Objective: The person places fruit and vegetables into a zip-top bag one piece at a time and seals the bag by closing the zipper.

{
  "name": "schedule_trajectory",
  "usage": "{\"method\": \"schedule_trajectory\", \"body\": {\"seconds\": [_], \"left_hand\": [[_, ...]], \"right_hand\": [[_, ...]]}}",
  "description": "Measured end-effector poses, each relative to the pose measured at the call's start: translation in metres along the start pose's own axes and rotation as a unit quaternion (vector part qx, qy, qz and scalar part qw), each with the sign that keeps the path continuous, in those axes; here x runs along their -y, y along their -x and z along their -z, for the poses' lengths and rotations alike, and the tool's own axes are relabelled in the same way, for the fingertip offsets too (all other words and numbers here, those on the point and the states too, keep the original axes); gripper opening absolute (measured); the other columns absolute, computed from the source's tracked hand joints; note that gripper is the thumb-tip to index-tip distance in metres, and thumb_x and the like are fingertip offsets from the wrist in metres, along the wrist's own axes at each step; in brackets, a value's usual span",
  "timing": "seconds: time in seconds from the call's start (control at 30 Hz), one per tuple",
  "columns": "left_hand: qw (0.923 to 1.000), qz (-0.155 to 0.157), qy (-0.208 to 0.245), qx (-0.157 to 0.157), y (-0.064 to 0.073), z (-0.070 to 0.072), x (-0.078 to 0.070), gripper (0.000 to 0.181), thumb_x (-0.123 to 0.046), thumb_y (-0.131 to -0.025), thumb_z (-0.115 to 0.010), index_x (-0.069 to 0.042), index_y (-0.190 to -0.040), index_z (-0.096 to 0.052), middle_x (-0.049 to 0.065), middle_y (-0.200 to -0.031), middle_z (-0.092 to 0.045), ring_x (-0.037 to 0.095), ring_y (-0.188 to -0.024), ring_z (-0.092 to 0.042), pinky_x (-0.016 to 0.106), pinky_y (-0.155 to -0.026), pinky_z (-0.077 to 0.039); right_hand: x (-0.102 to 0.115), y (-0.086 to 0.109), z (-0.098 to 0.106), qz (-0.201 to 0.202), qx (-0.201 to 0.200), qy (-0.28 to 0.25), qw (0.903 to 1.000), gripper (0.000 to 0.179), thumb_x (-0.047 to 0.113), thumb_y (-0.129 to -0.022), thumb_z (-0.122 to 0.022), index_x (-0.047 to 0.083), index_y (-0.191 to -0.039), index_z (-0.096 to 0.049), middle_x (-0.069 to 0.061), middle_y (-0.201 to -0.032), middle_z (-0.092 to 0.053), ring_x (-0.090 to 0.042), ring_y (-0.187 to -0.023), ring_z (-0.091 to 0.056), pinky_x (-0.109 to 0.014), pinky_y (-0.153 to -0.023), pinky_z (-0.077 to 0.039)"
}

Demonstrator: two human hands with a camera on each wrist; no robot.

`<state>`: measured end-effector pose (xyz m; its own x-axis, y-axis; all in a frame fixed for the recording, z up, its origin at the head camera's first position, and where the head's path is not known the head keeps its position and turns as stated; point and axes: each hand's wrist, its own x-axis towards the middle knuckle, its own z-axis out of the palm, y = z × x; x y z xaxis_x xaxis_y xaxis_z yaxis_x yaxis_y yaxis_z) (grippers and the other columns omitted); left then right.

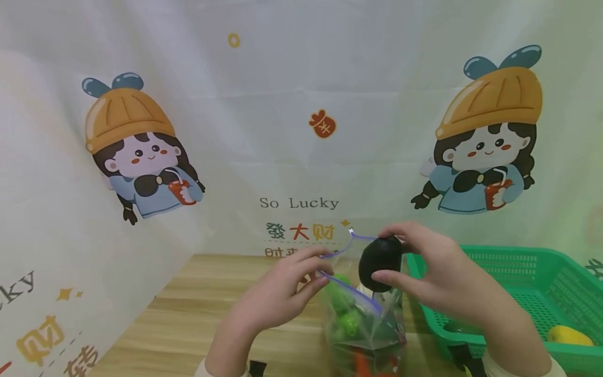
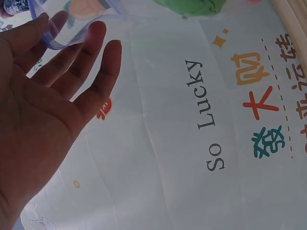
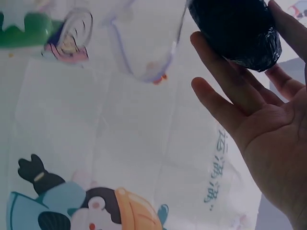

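In the head view my right hand (image 1: 438, 267) grips a dark, oval avocado (image 1: 378, 266) between thumb and fingers, over the mouth of a clear zip bag (image 1: 377, 335). The same avocado (image 3: 237, 31) shows nearly black and shiny in the right wrist view. My left hand (image 1: 280, 288) holds the bag's purple-edged rim on the left with thumb and fingers, and the mouth gapes. Inside the upright bag are a bright green vegetable (image 1: 349, 320) and something red (image 1: 365, 362) low down. In the left wrist view the purple rim (image 2: 57, 47) runs between thumb and fingers.
A green plastic basket (image 1: 513, 254) stands at the right, holding a yellow fruit (image 1: 571, 335) and a dark green item (image 1: 459, 327), partly behind my right forearm. Wooden tabletop (image 1: 188, 314) extends left of the bag. A printed cloth (image 1: 301, 68) hangs behind.
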<state>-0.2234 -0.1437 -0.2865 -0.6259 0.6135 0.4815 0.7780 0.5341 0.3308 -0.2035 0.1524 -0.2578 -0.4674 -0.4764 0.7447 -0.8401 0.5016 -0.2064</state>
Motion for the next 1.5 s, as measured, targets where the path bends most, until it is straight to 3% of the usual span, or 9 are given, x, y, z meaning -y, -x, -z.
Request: {"method": "schedule_trajectory", "body": {"seconds": [0.47,0.6,0.67,0.77,0.97,1.13,1.33,1.4,1.5], "left_hand": [[0.9967,0.070,-0.029,0.030,0.001,0.003,-0.005,0.045,-0.028,-0.110,-0.060,-0.010,-0.152,-0.056,0.003,-0.157,-0.054,0.012,-0.107,-0.065,0.037,-0.095,-0.059],[0.9950,0.091,-0.029,0.030,0.001,0.003,-0.006,0.049,-0.029,-0.110,-0.061,-0.008,-0.154,-0.053,0.002,-0.157,-0.053,0.014,-0.111,-0.064,0.038,-0.097,-0.058],[0.9946,0.097,-0.027,0.028,0.001,0.003,-0.006,0.051,-0.030,-0.110,-0.061,-0.007,-0.154,-0.052,0.003,-0.158,-0.052,0.015,-0.112,-0.063,0.038,-0.096,-0.058],[0.9935,0.107,-0.025,0.027,0.001,0.003,-0.006,0.054,-0.034,-0.110,-0.061,-0.009,-0.156,-0.050,0.003,-0.160,-0.050,0.016,-0.113,-0.062,0.039,-0.095,-0.058],[0.9929,0.115,-0.027,0.009,0.001,0.002,-0.005,0.052,-0.031,-0.110,-0.061,-0.010,-0.157,-0.050,0.002,-0.160,-0.049,0.016,-0.113,-0.063,0.039,-0.096,-0.058],[0.9934,0.110,-0.030,0.001,0.000,0.002,-0.005,0.051,-0.023,-0.111,-0.058,-0.009,-0.158,-0.048,0.003,-0.161,-0.047,0.013,-0.112,-0.064,0.038,-0.096,-0.059],[0.9947,0.096,-0.036,0.004,-0.001,0.000,-0.005,0.047,-0.020,-0.110,-0.059,-0.008,-0.155,-0.051,0.004,-0.158,-0.050,0.013,-0.111,-0.065,0.038,-0.098,-0.060],[0.9959,0.085,-0.029,0.003,0.000,0.000,-0.004,0.045,-0.018,-0.110,-0.060,-0.010,-0.153,-0.054,0.004,-0.156,-0.051,0.015,-0.111,-0.067,0.039,-0.098,-0.061],[0.9976,0.065,-0.020,0.007,-0.001,0.000,-0.003,0.036,-0.016,-0.110,-0.059,-0.013,-0.146,-0.060,0.004,-0.150,-0.054,0.016,-0.111,-0.070,0.040,-0.098,-0.061]], "right_hand": [[0.004,-0.008,-0.027,-0.081,0.153,0.010,0.9849,0.040,0.041,-0.106,-0.065,0.019,-0.139,-0.062,0.003,-0.127,-0.072,-0.015,-0.108,-0.074,-0.042,-0.096,-0.063],[0.002,-0.008,-0.026,-0.075,0.231,0.003,0.9702,0.034,0.052,-0.107,-0.058,0.026,-0.120,-0.076,0.019,-0.101,-0.077,-0.003,-0.095,-0.075,-0.064,-0.122,-0.040],[0.002,-0.007,-0.024,-0.064,0.263,-0.013,0.9626,0.036,0.059,-0.102,-0.061,0.030,-0.111,-0.080,0.024,-0.093,-0.076,0.001,-0.092,-0.075,-0.077,-0.126,-0.021],[0.002,-0.004,-0.020,-0.045,0.292,-0.057,0.9537,0.035,0.061,-0.091,-0.072,0.031,-0.106,-0.080,0.026,-0.097,-0.076,0.004,-0.098,-0.072,-0.080,-0.125,-0.014],[0.000,0.002,-0.009,-0.045,0.295,-0.049,0.9531,0.023,0.055,-0.089,-0.079,0.032,-0.091,-0.073,0.029,-0.081,-0.066,0.010,-0.079,-0.063,-0.080,-0.125,-0.012],[-0.008,0.004,-0.003,-0.017,0.218,-0.027,0.9755,0.028,0.052,-0.091,-0.076,0.031,-0.077,-0.065,0.026,-0.065,-0.053,0.011,-0.058,-0.049,-0.073,-0.124,-0.027],[-0.015,0.006,-0.015,0.124,0.150,-0.103,0.9755,0.012,0.025,-0.092,-0.082,0.031,-0.086,-0.074,0.022,-0.080,-0.066,0.003,-0.085,-0.065,-0.034,-0.134,-0.022],[-0.015,0.006,-0.015,0.121,0.155,-0.119,0.9733,0.012,0.021,-0.094,-0.081,0.032,-0.091,-0.076,0.022,-0.087,-0.071,-0.001,-0.095,-0.068,-0.023,-0.133,-0.013],[-0.013,0.007,-0.010,0.086,0.147,-0.101,0.9801,0.016,0.019,-0.098,-0.076,0.034,-0.094,-0.075,0.023,-0.094,-0.073,-0.002,-0.100,-0.069,-0.035,-0.136,-0.016]]}}
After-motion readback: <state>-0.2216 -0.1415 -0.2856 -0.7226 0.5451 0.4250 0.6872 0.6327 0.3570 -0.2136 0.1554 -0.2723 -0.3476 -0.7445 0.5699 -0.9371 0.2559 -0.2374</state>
